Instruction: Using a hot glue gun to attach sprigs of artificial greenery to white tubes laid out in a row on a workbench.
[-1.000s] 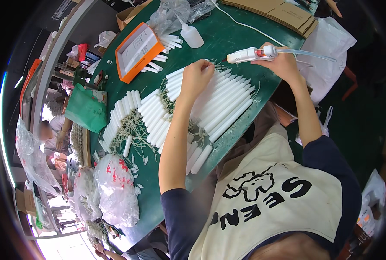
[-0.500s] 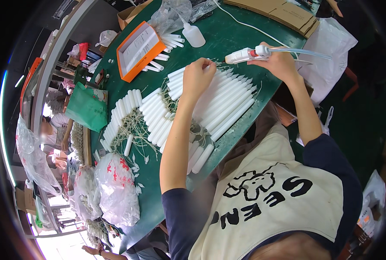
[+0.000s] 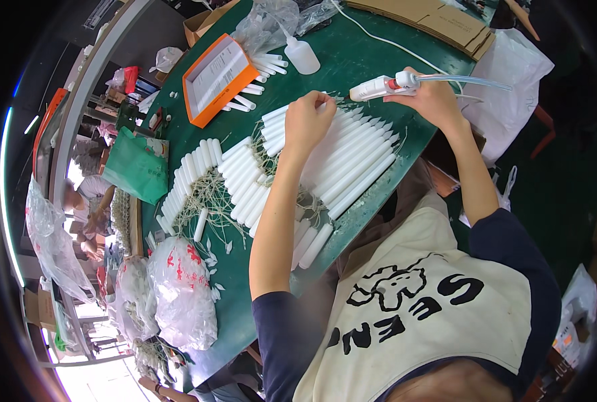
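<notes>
My right hand [image 3: 427,100] grips a white hot glue gun [image 3: 373,88] with a red part and a clear glue stick running out its back. Its nozzle points left, close to my left hand [image 3: 306,120]. The left fingers are pinched together above the far end of a row of white candle-shaped sticks [image 3: 357,167]; what they hold, if anything, is too small to make out. These sticks lie side by side, with pointed tips at their far ends. Shorter white tubes [image 3: 245,179] with thin pale wires [image 3: 211,194] lie left of my left forearm.
On the green table [image 3: 352,40] are an orange-edged box [image 3: 219,80], a white squeeze bottle [image 3: 303,56], loose white tubes [image 3: 269,64] and flat cardboard [image 3: 426,23]. A clear plastic bag [image 3: 181,295] and a green bag [image 3: 136,164] stand at left. A white cord crosses the far side.
Both my hands and the glue gun keep almost the same place; the whole view shifts slightly. At the far left, another person's arms have moved.
</notes>
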{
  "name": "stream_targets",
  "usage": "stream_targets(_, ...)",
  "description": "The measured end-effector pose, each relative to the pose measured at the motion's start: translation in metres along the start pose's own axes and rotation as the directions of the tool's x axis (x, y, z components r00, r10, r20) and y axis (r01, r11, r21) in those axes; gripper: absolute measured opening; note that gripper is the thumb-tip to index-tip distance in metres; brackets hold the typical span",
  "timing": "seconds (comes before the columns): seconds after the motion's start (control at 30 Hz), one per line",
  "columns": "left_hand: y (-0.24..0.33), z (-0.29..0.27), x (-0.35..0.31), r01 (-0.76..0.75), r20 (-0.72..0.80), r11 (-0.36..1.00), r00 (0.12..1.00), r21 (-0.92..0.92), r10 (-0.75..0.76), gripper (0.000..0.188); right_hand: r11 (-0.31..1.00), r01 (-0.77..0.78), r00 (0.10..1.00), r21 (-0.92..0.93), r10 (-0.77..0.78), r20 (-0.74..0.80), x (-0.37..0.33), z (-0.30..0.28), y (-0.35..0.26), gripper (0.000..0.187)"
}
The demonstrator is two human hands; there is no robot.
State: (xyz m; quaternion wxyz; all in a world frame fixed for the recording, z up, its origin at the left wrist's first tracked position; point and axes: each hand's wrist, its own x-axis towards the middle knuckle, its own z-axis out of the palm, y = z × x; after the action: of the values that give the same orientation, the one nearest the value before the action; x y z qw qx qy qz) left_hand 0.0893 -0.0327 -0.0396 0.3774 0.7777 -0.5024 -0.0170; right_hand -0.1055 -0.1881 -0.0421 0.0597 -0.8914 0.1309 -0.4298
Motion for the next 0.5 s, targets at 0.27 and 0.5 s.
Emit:
stream_targets(0.27, 0.0009, 0.0015, -0.0009, 0.002, -0.013, 1.000, 1.000, 0.024, -0.002, 0.023, 1.000, -0.022, 0.999, -0.007, 0.022, 0.031, 0.0001, -0.0020, -0.0008, 0.046)
stream_targets(0.5, 0.0016, 0.0026, -0.0010, 0.006, -0.020, 1.000, 1.000, 0.013, -0.006, 0.023, 0.999, -0.050, 0.998, -0.002, 0.050, 0.042, -0.0004, -0.0044, -0.0012, 0.048)
